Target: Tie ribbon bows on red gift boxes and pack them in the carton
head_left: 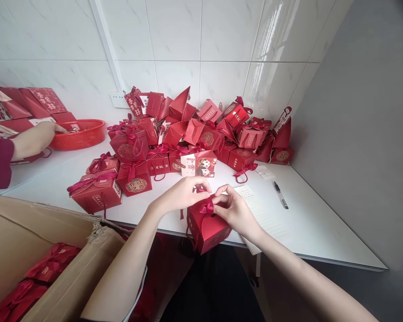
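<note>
Item: small red cardboard gift box [208, 230] with cord handle, standing at the near edge of the white table [322, 214], partly overhanging it. Dark red satin ribbon [206, 206] on its lid, half formed into a bow. Left hand [183, 193]: fingertips pinched on the ribbon's left loop. Right hand [237, 210]: thumb and forefinger closed on the ribbon at the knot. Step in hand, as judged: tying the bow, loops made but not drawn tight. The next move would call for an even pull on both loops while the box is kept from tipping off the edge. Surroundings: heap of similar red gift boxes [201, 134] against the tiled wall; card with cartoon couple [199, 164] propped before it; black pen [281, 194] and printed white sheet [265, 214] to the right; brown cardboard carton [36, 241] at lower left holding more red items; red plastic basket [80, 134] at far left, with another person's hand [43, 134] at its rim. Not legible: the knot itself, covered by the fingers; print on sheet and boxes; the carton's contents, cut off by the frame.
</note>
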The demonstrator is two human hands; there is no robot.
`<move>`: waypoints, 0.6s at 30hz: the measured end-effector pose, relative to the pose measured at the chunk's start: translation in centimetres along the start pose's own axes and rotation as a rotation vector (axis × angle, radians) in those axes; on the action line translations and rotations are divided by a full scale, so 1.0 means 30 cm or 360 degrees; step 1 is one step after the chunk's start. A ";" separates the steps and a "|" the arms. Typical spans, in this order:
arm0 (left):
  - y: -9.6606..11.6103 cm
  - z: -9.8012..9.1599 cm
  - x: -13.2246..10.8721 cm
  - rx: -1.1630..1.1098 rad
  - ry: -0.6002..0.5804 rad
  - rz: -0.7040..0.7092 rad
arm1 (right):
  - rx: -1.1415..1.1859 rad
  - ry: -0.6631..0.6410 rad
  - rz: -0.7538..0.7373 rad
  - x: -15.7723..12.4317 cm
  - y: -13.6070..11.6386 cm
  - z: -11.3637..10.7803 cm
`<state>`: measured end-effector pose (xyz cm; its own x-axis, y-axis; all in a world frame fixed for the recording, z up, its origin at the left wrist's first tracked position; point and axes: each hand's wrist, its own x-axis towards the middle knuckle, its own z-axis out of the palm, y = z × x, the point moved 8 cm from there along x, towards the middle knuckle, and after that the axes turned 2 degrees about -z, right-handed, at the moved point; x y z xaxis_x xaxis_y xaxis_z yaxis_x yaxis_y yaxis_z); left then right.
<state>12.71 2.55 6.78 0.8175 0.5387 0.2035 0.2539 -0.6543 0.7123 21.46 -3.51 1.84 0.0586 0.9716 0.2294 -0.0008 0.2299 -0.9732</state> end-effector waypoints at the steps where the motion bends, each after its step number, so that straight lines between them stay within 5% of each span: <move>1: -0.019 0.004 -0.009 -0.0033 0.0052 -0.0015 | 0.0020 0.0028 -0.0003 -0.001 0.002 -0.004; 10: -0.026 0.046 -0.154 -0.0022 0.0469 -0.0138 | -0.0164 0.0178 -0.0153 -0.012 -0.021 -0.014; 18: -0.046 0.097 -0.172 -0.0182 0.0654 -0.0315 | -0.0346 0.0251 -0.0145 -0.016 -0.029 -0.023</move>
<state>9.65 -0.86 2.80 0.4809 0.8278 0.2888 0.3068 -0.4675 0.8291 22.11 -4.21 2.58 0.2030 0.9227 0.3276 0.2248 0.2817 -0.9328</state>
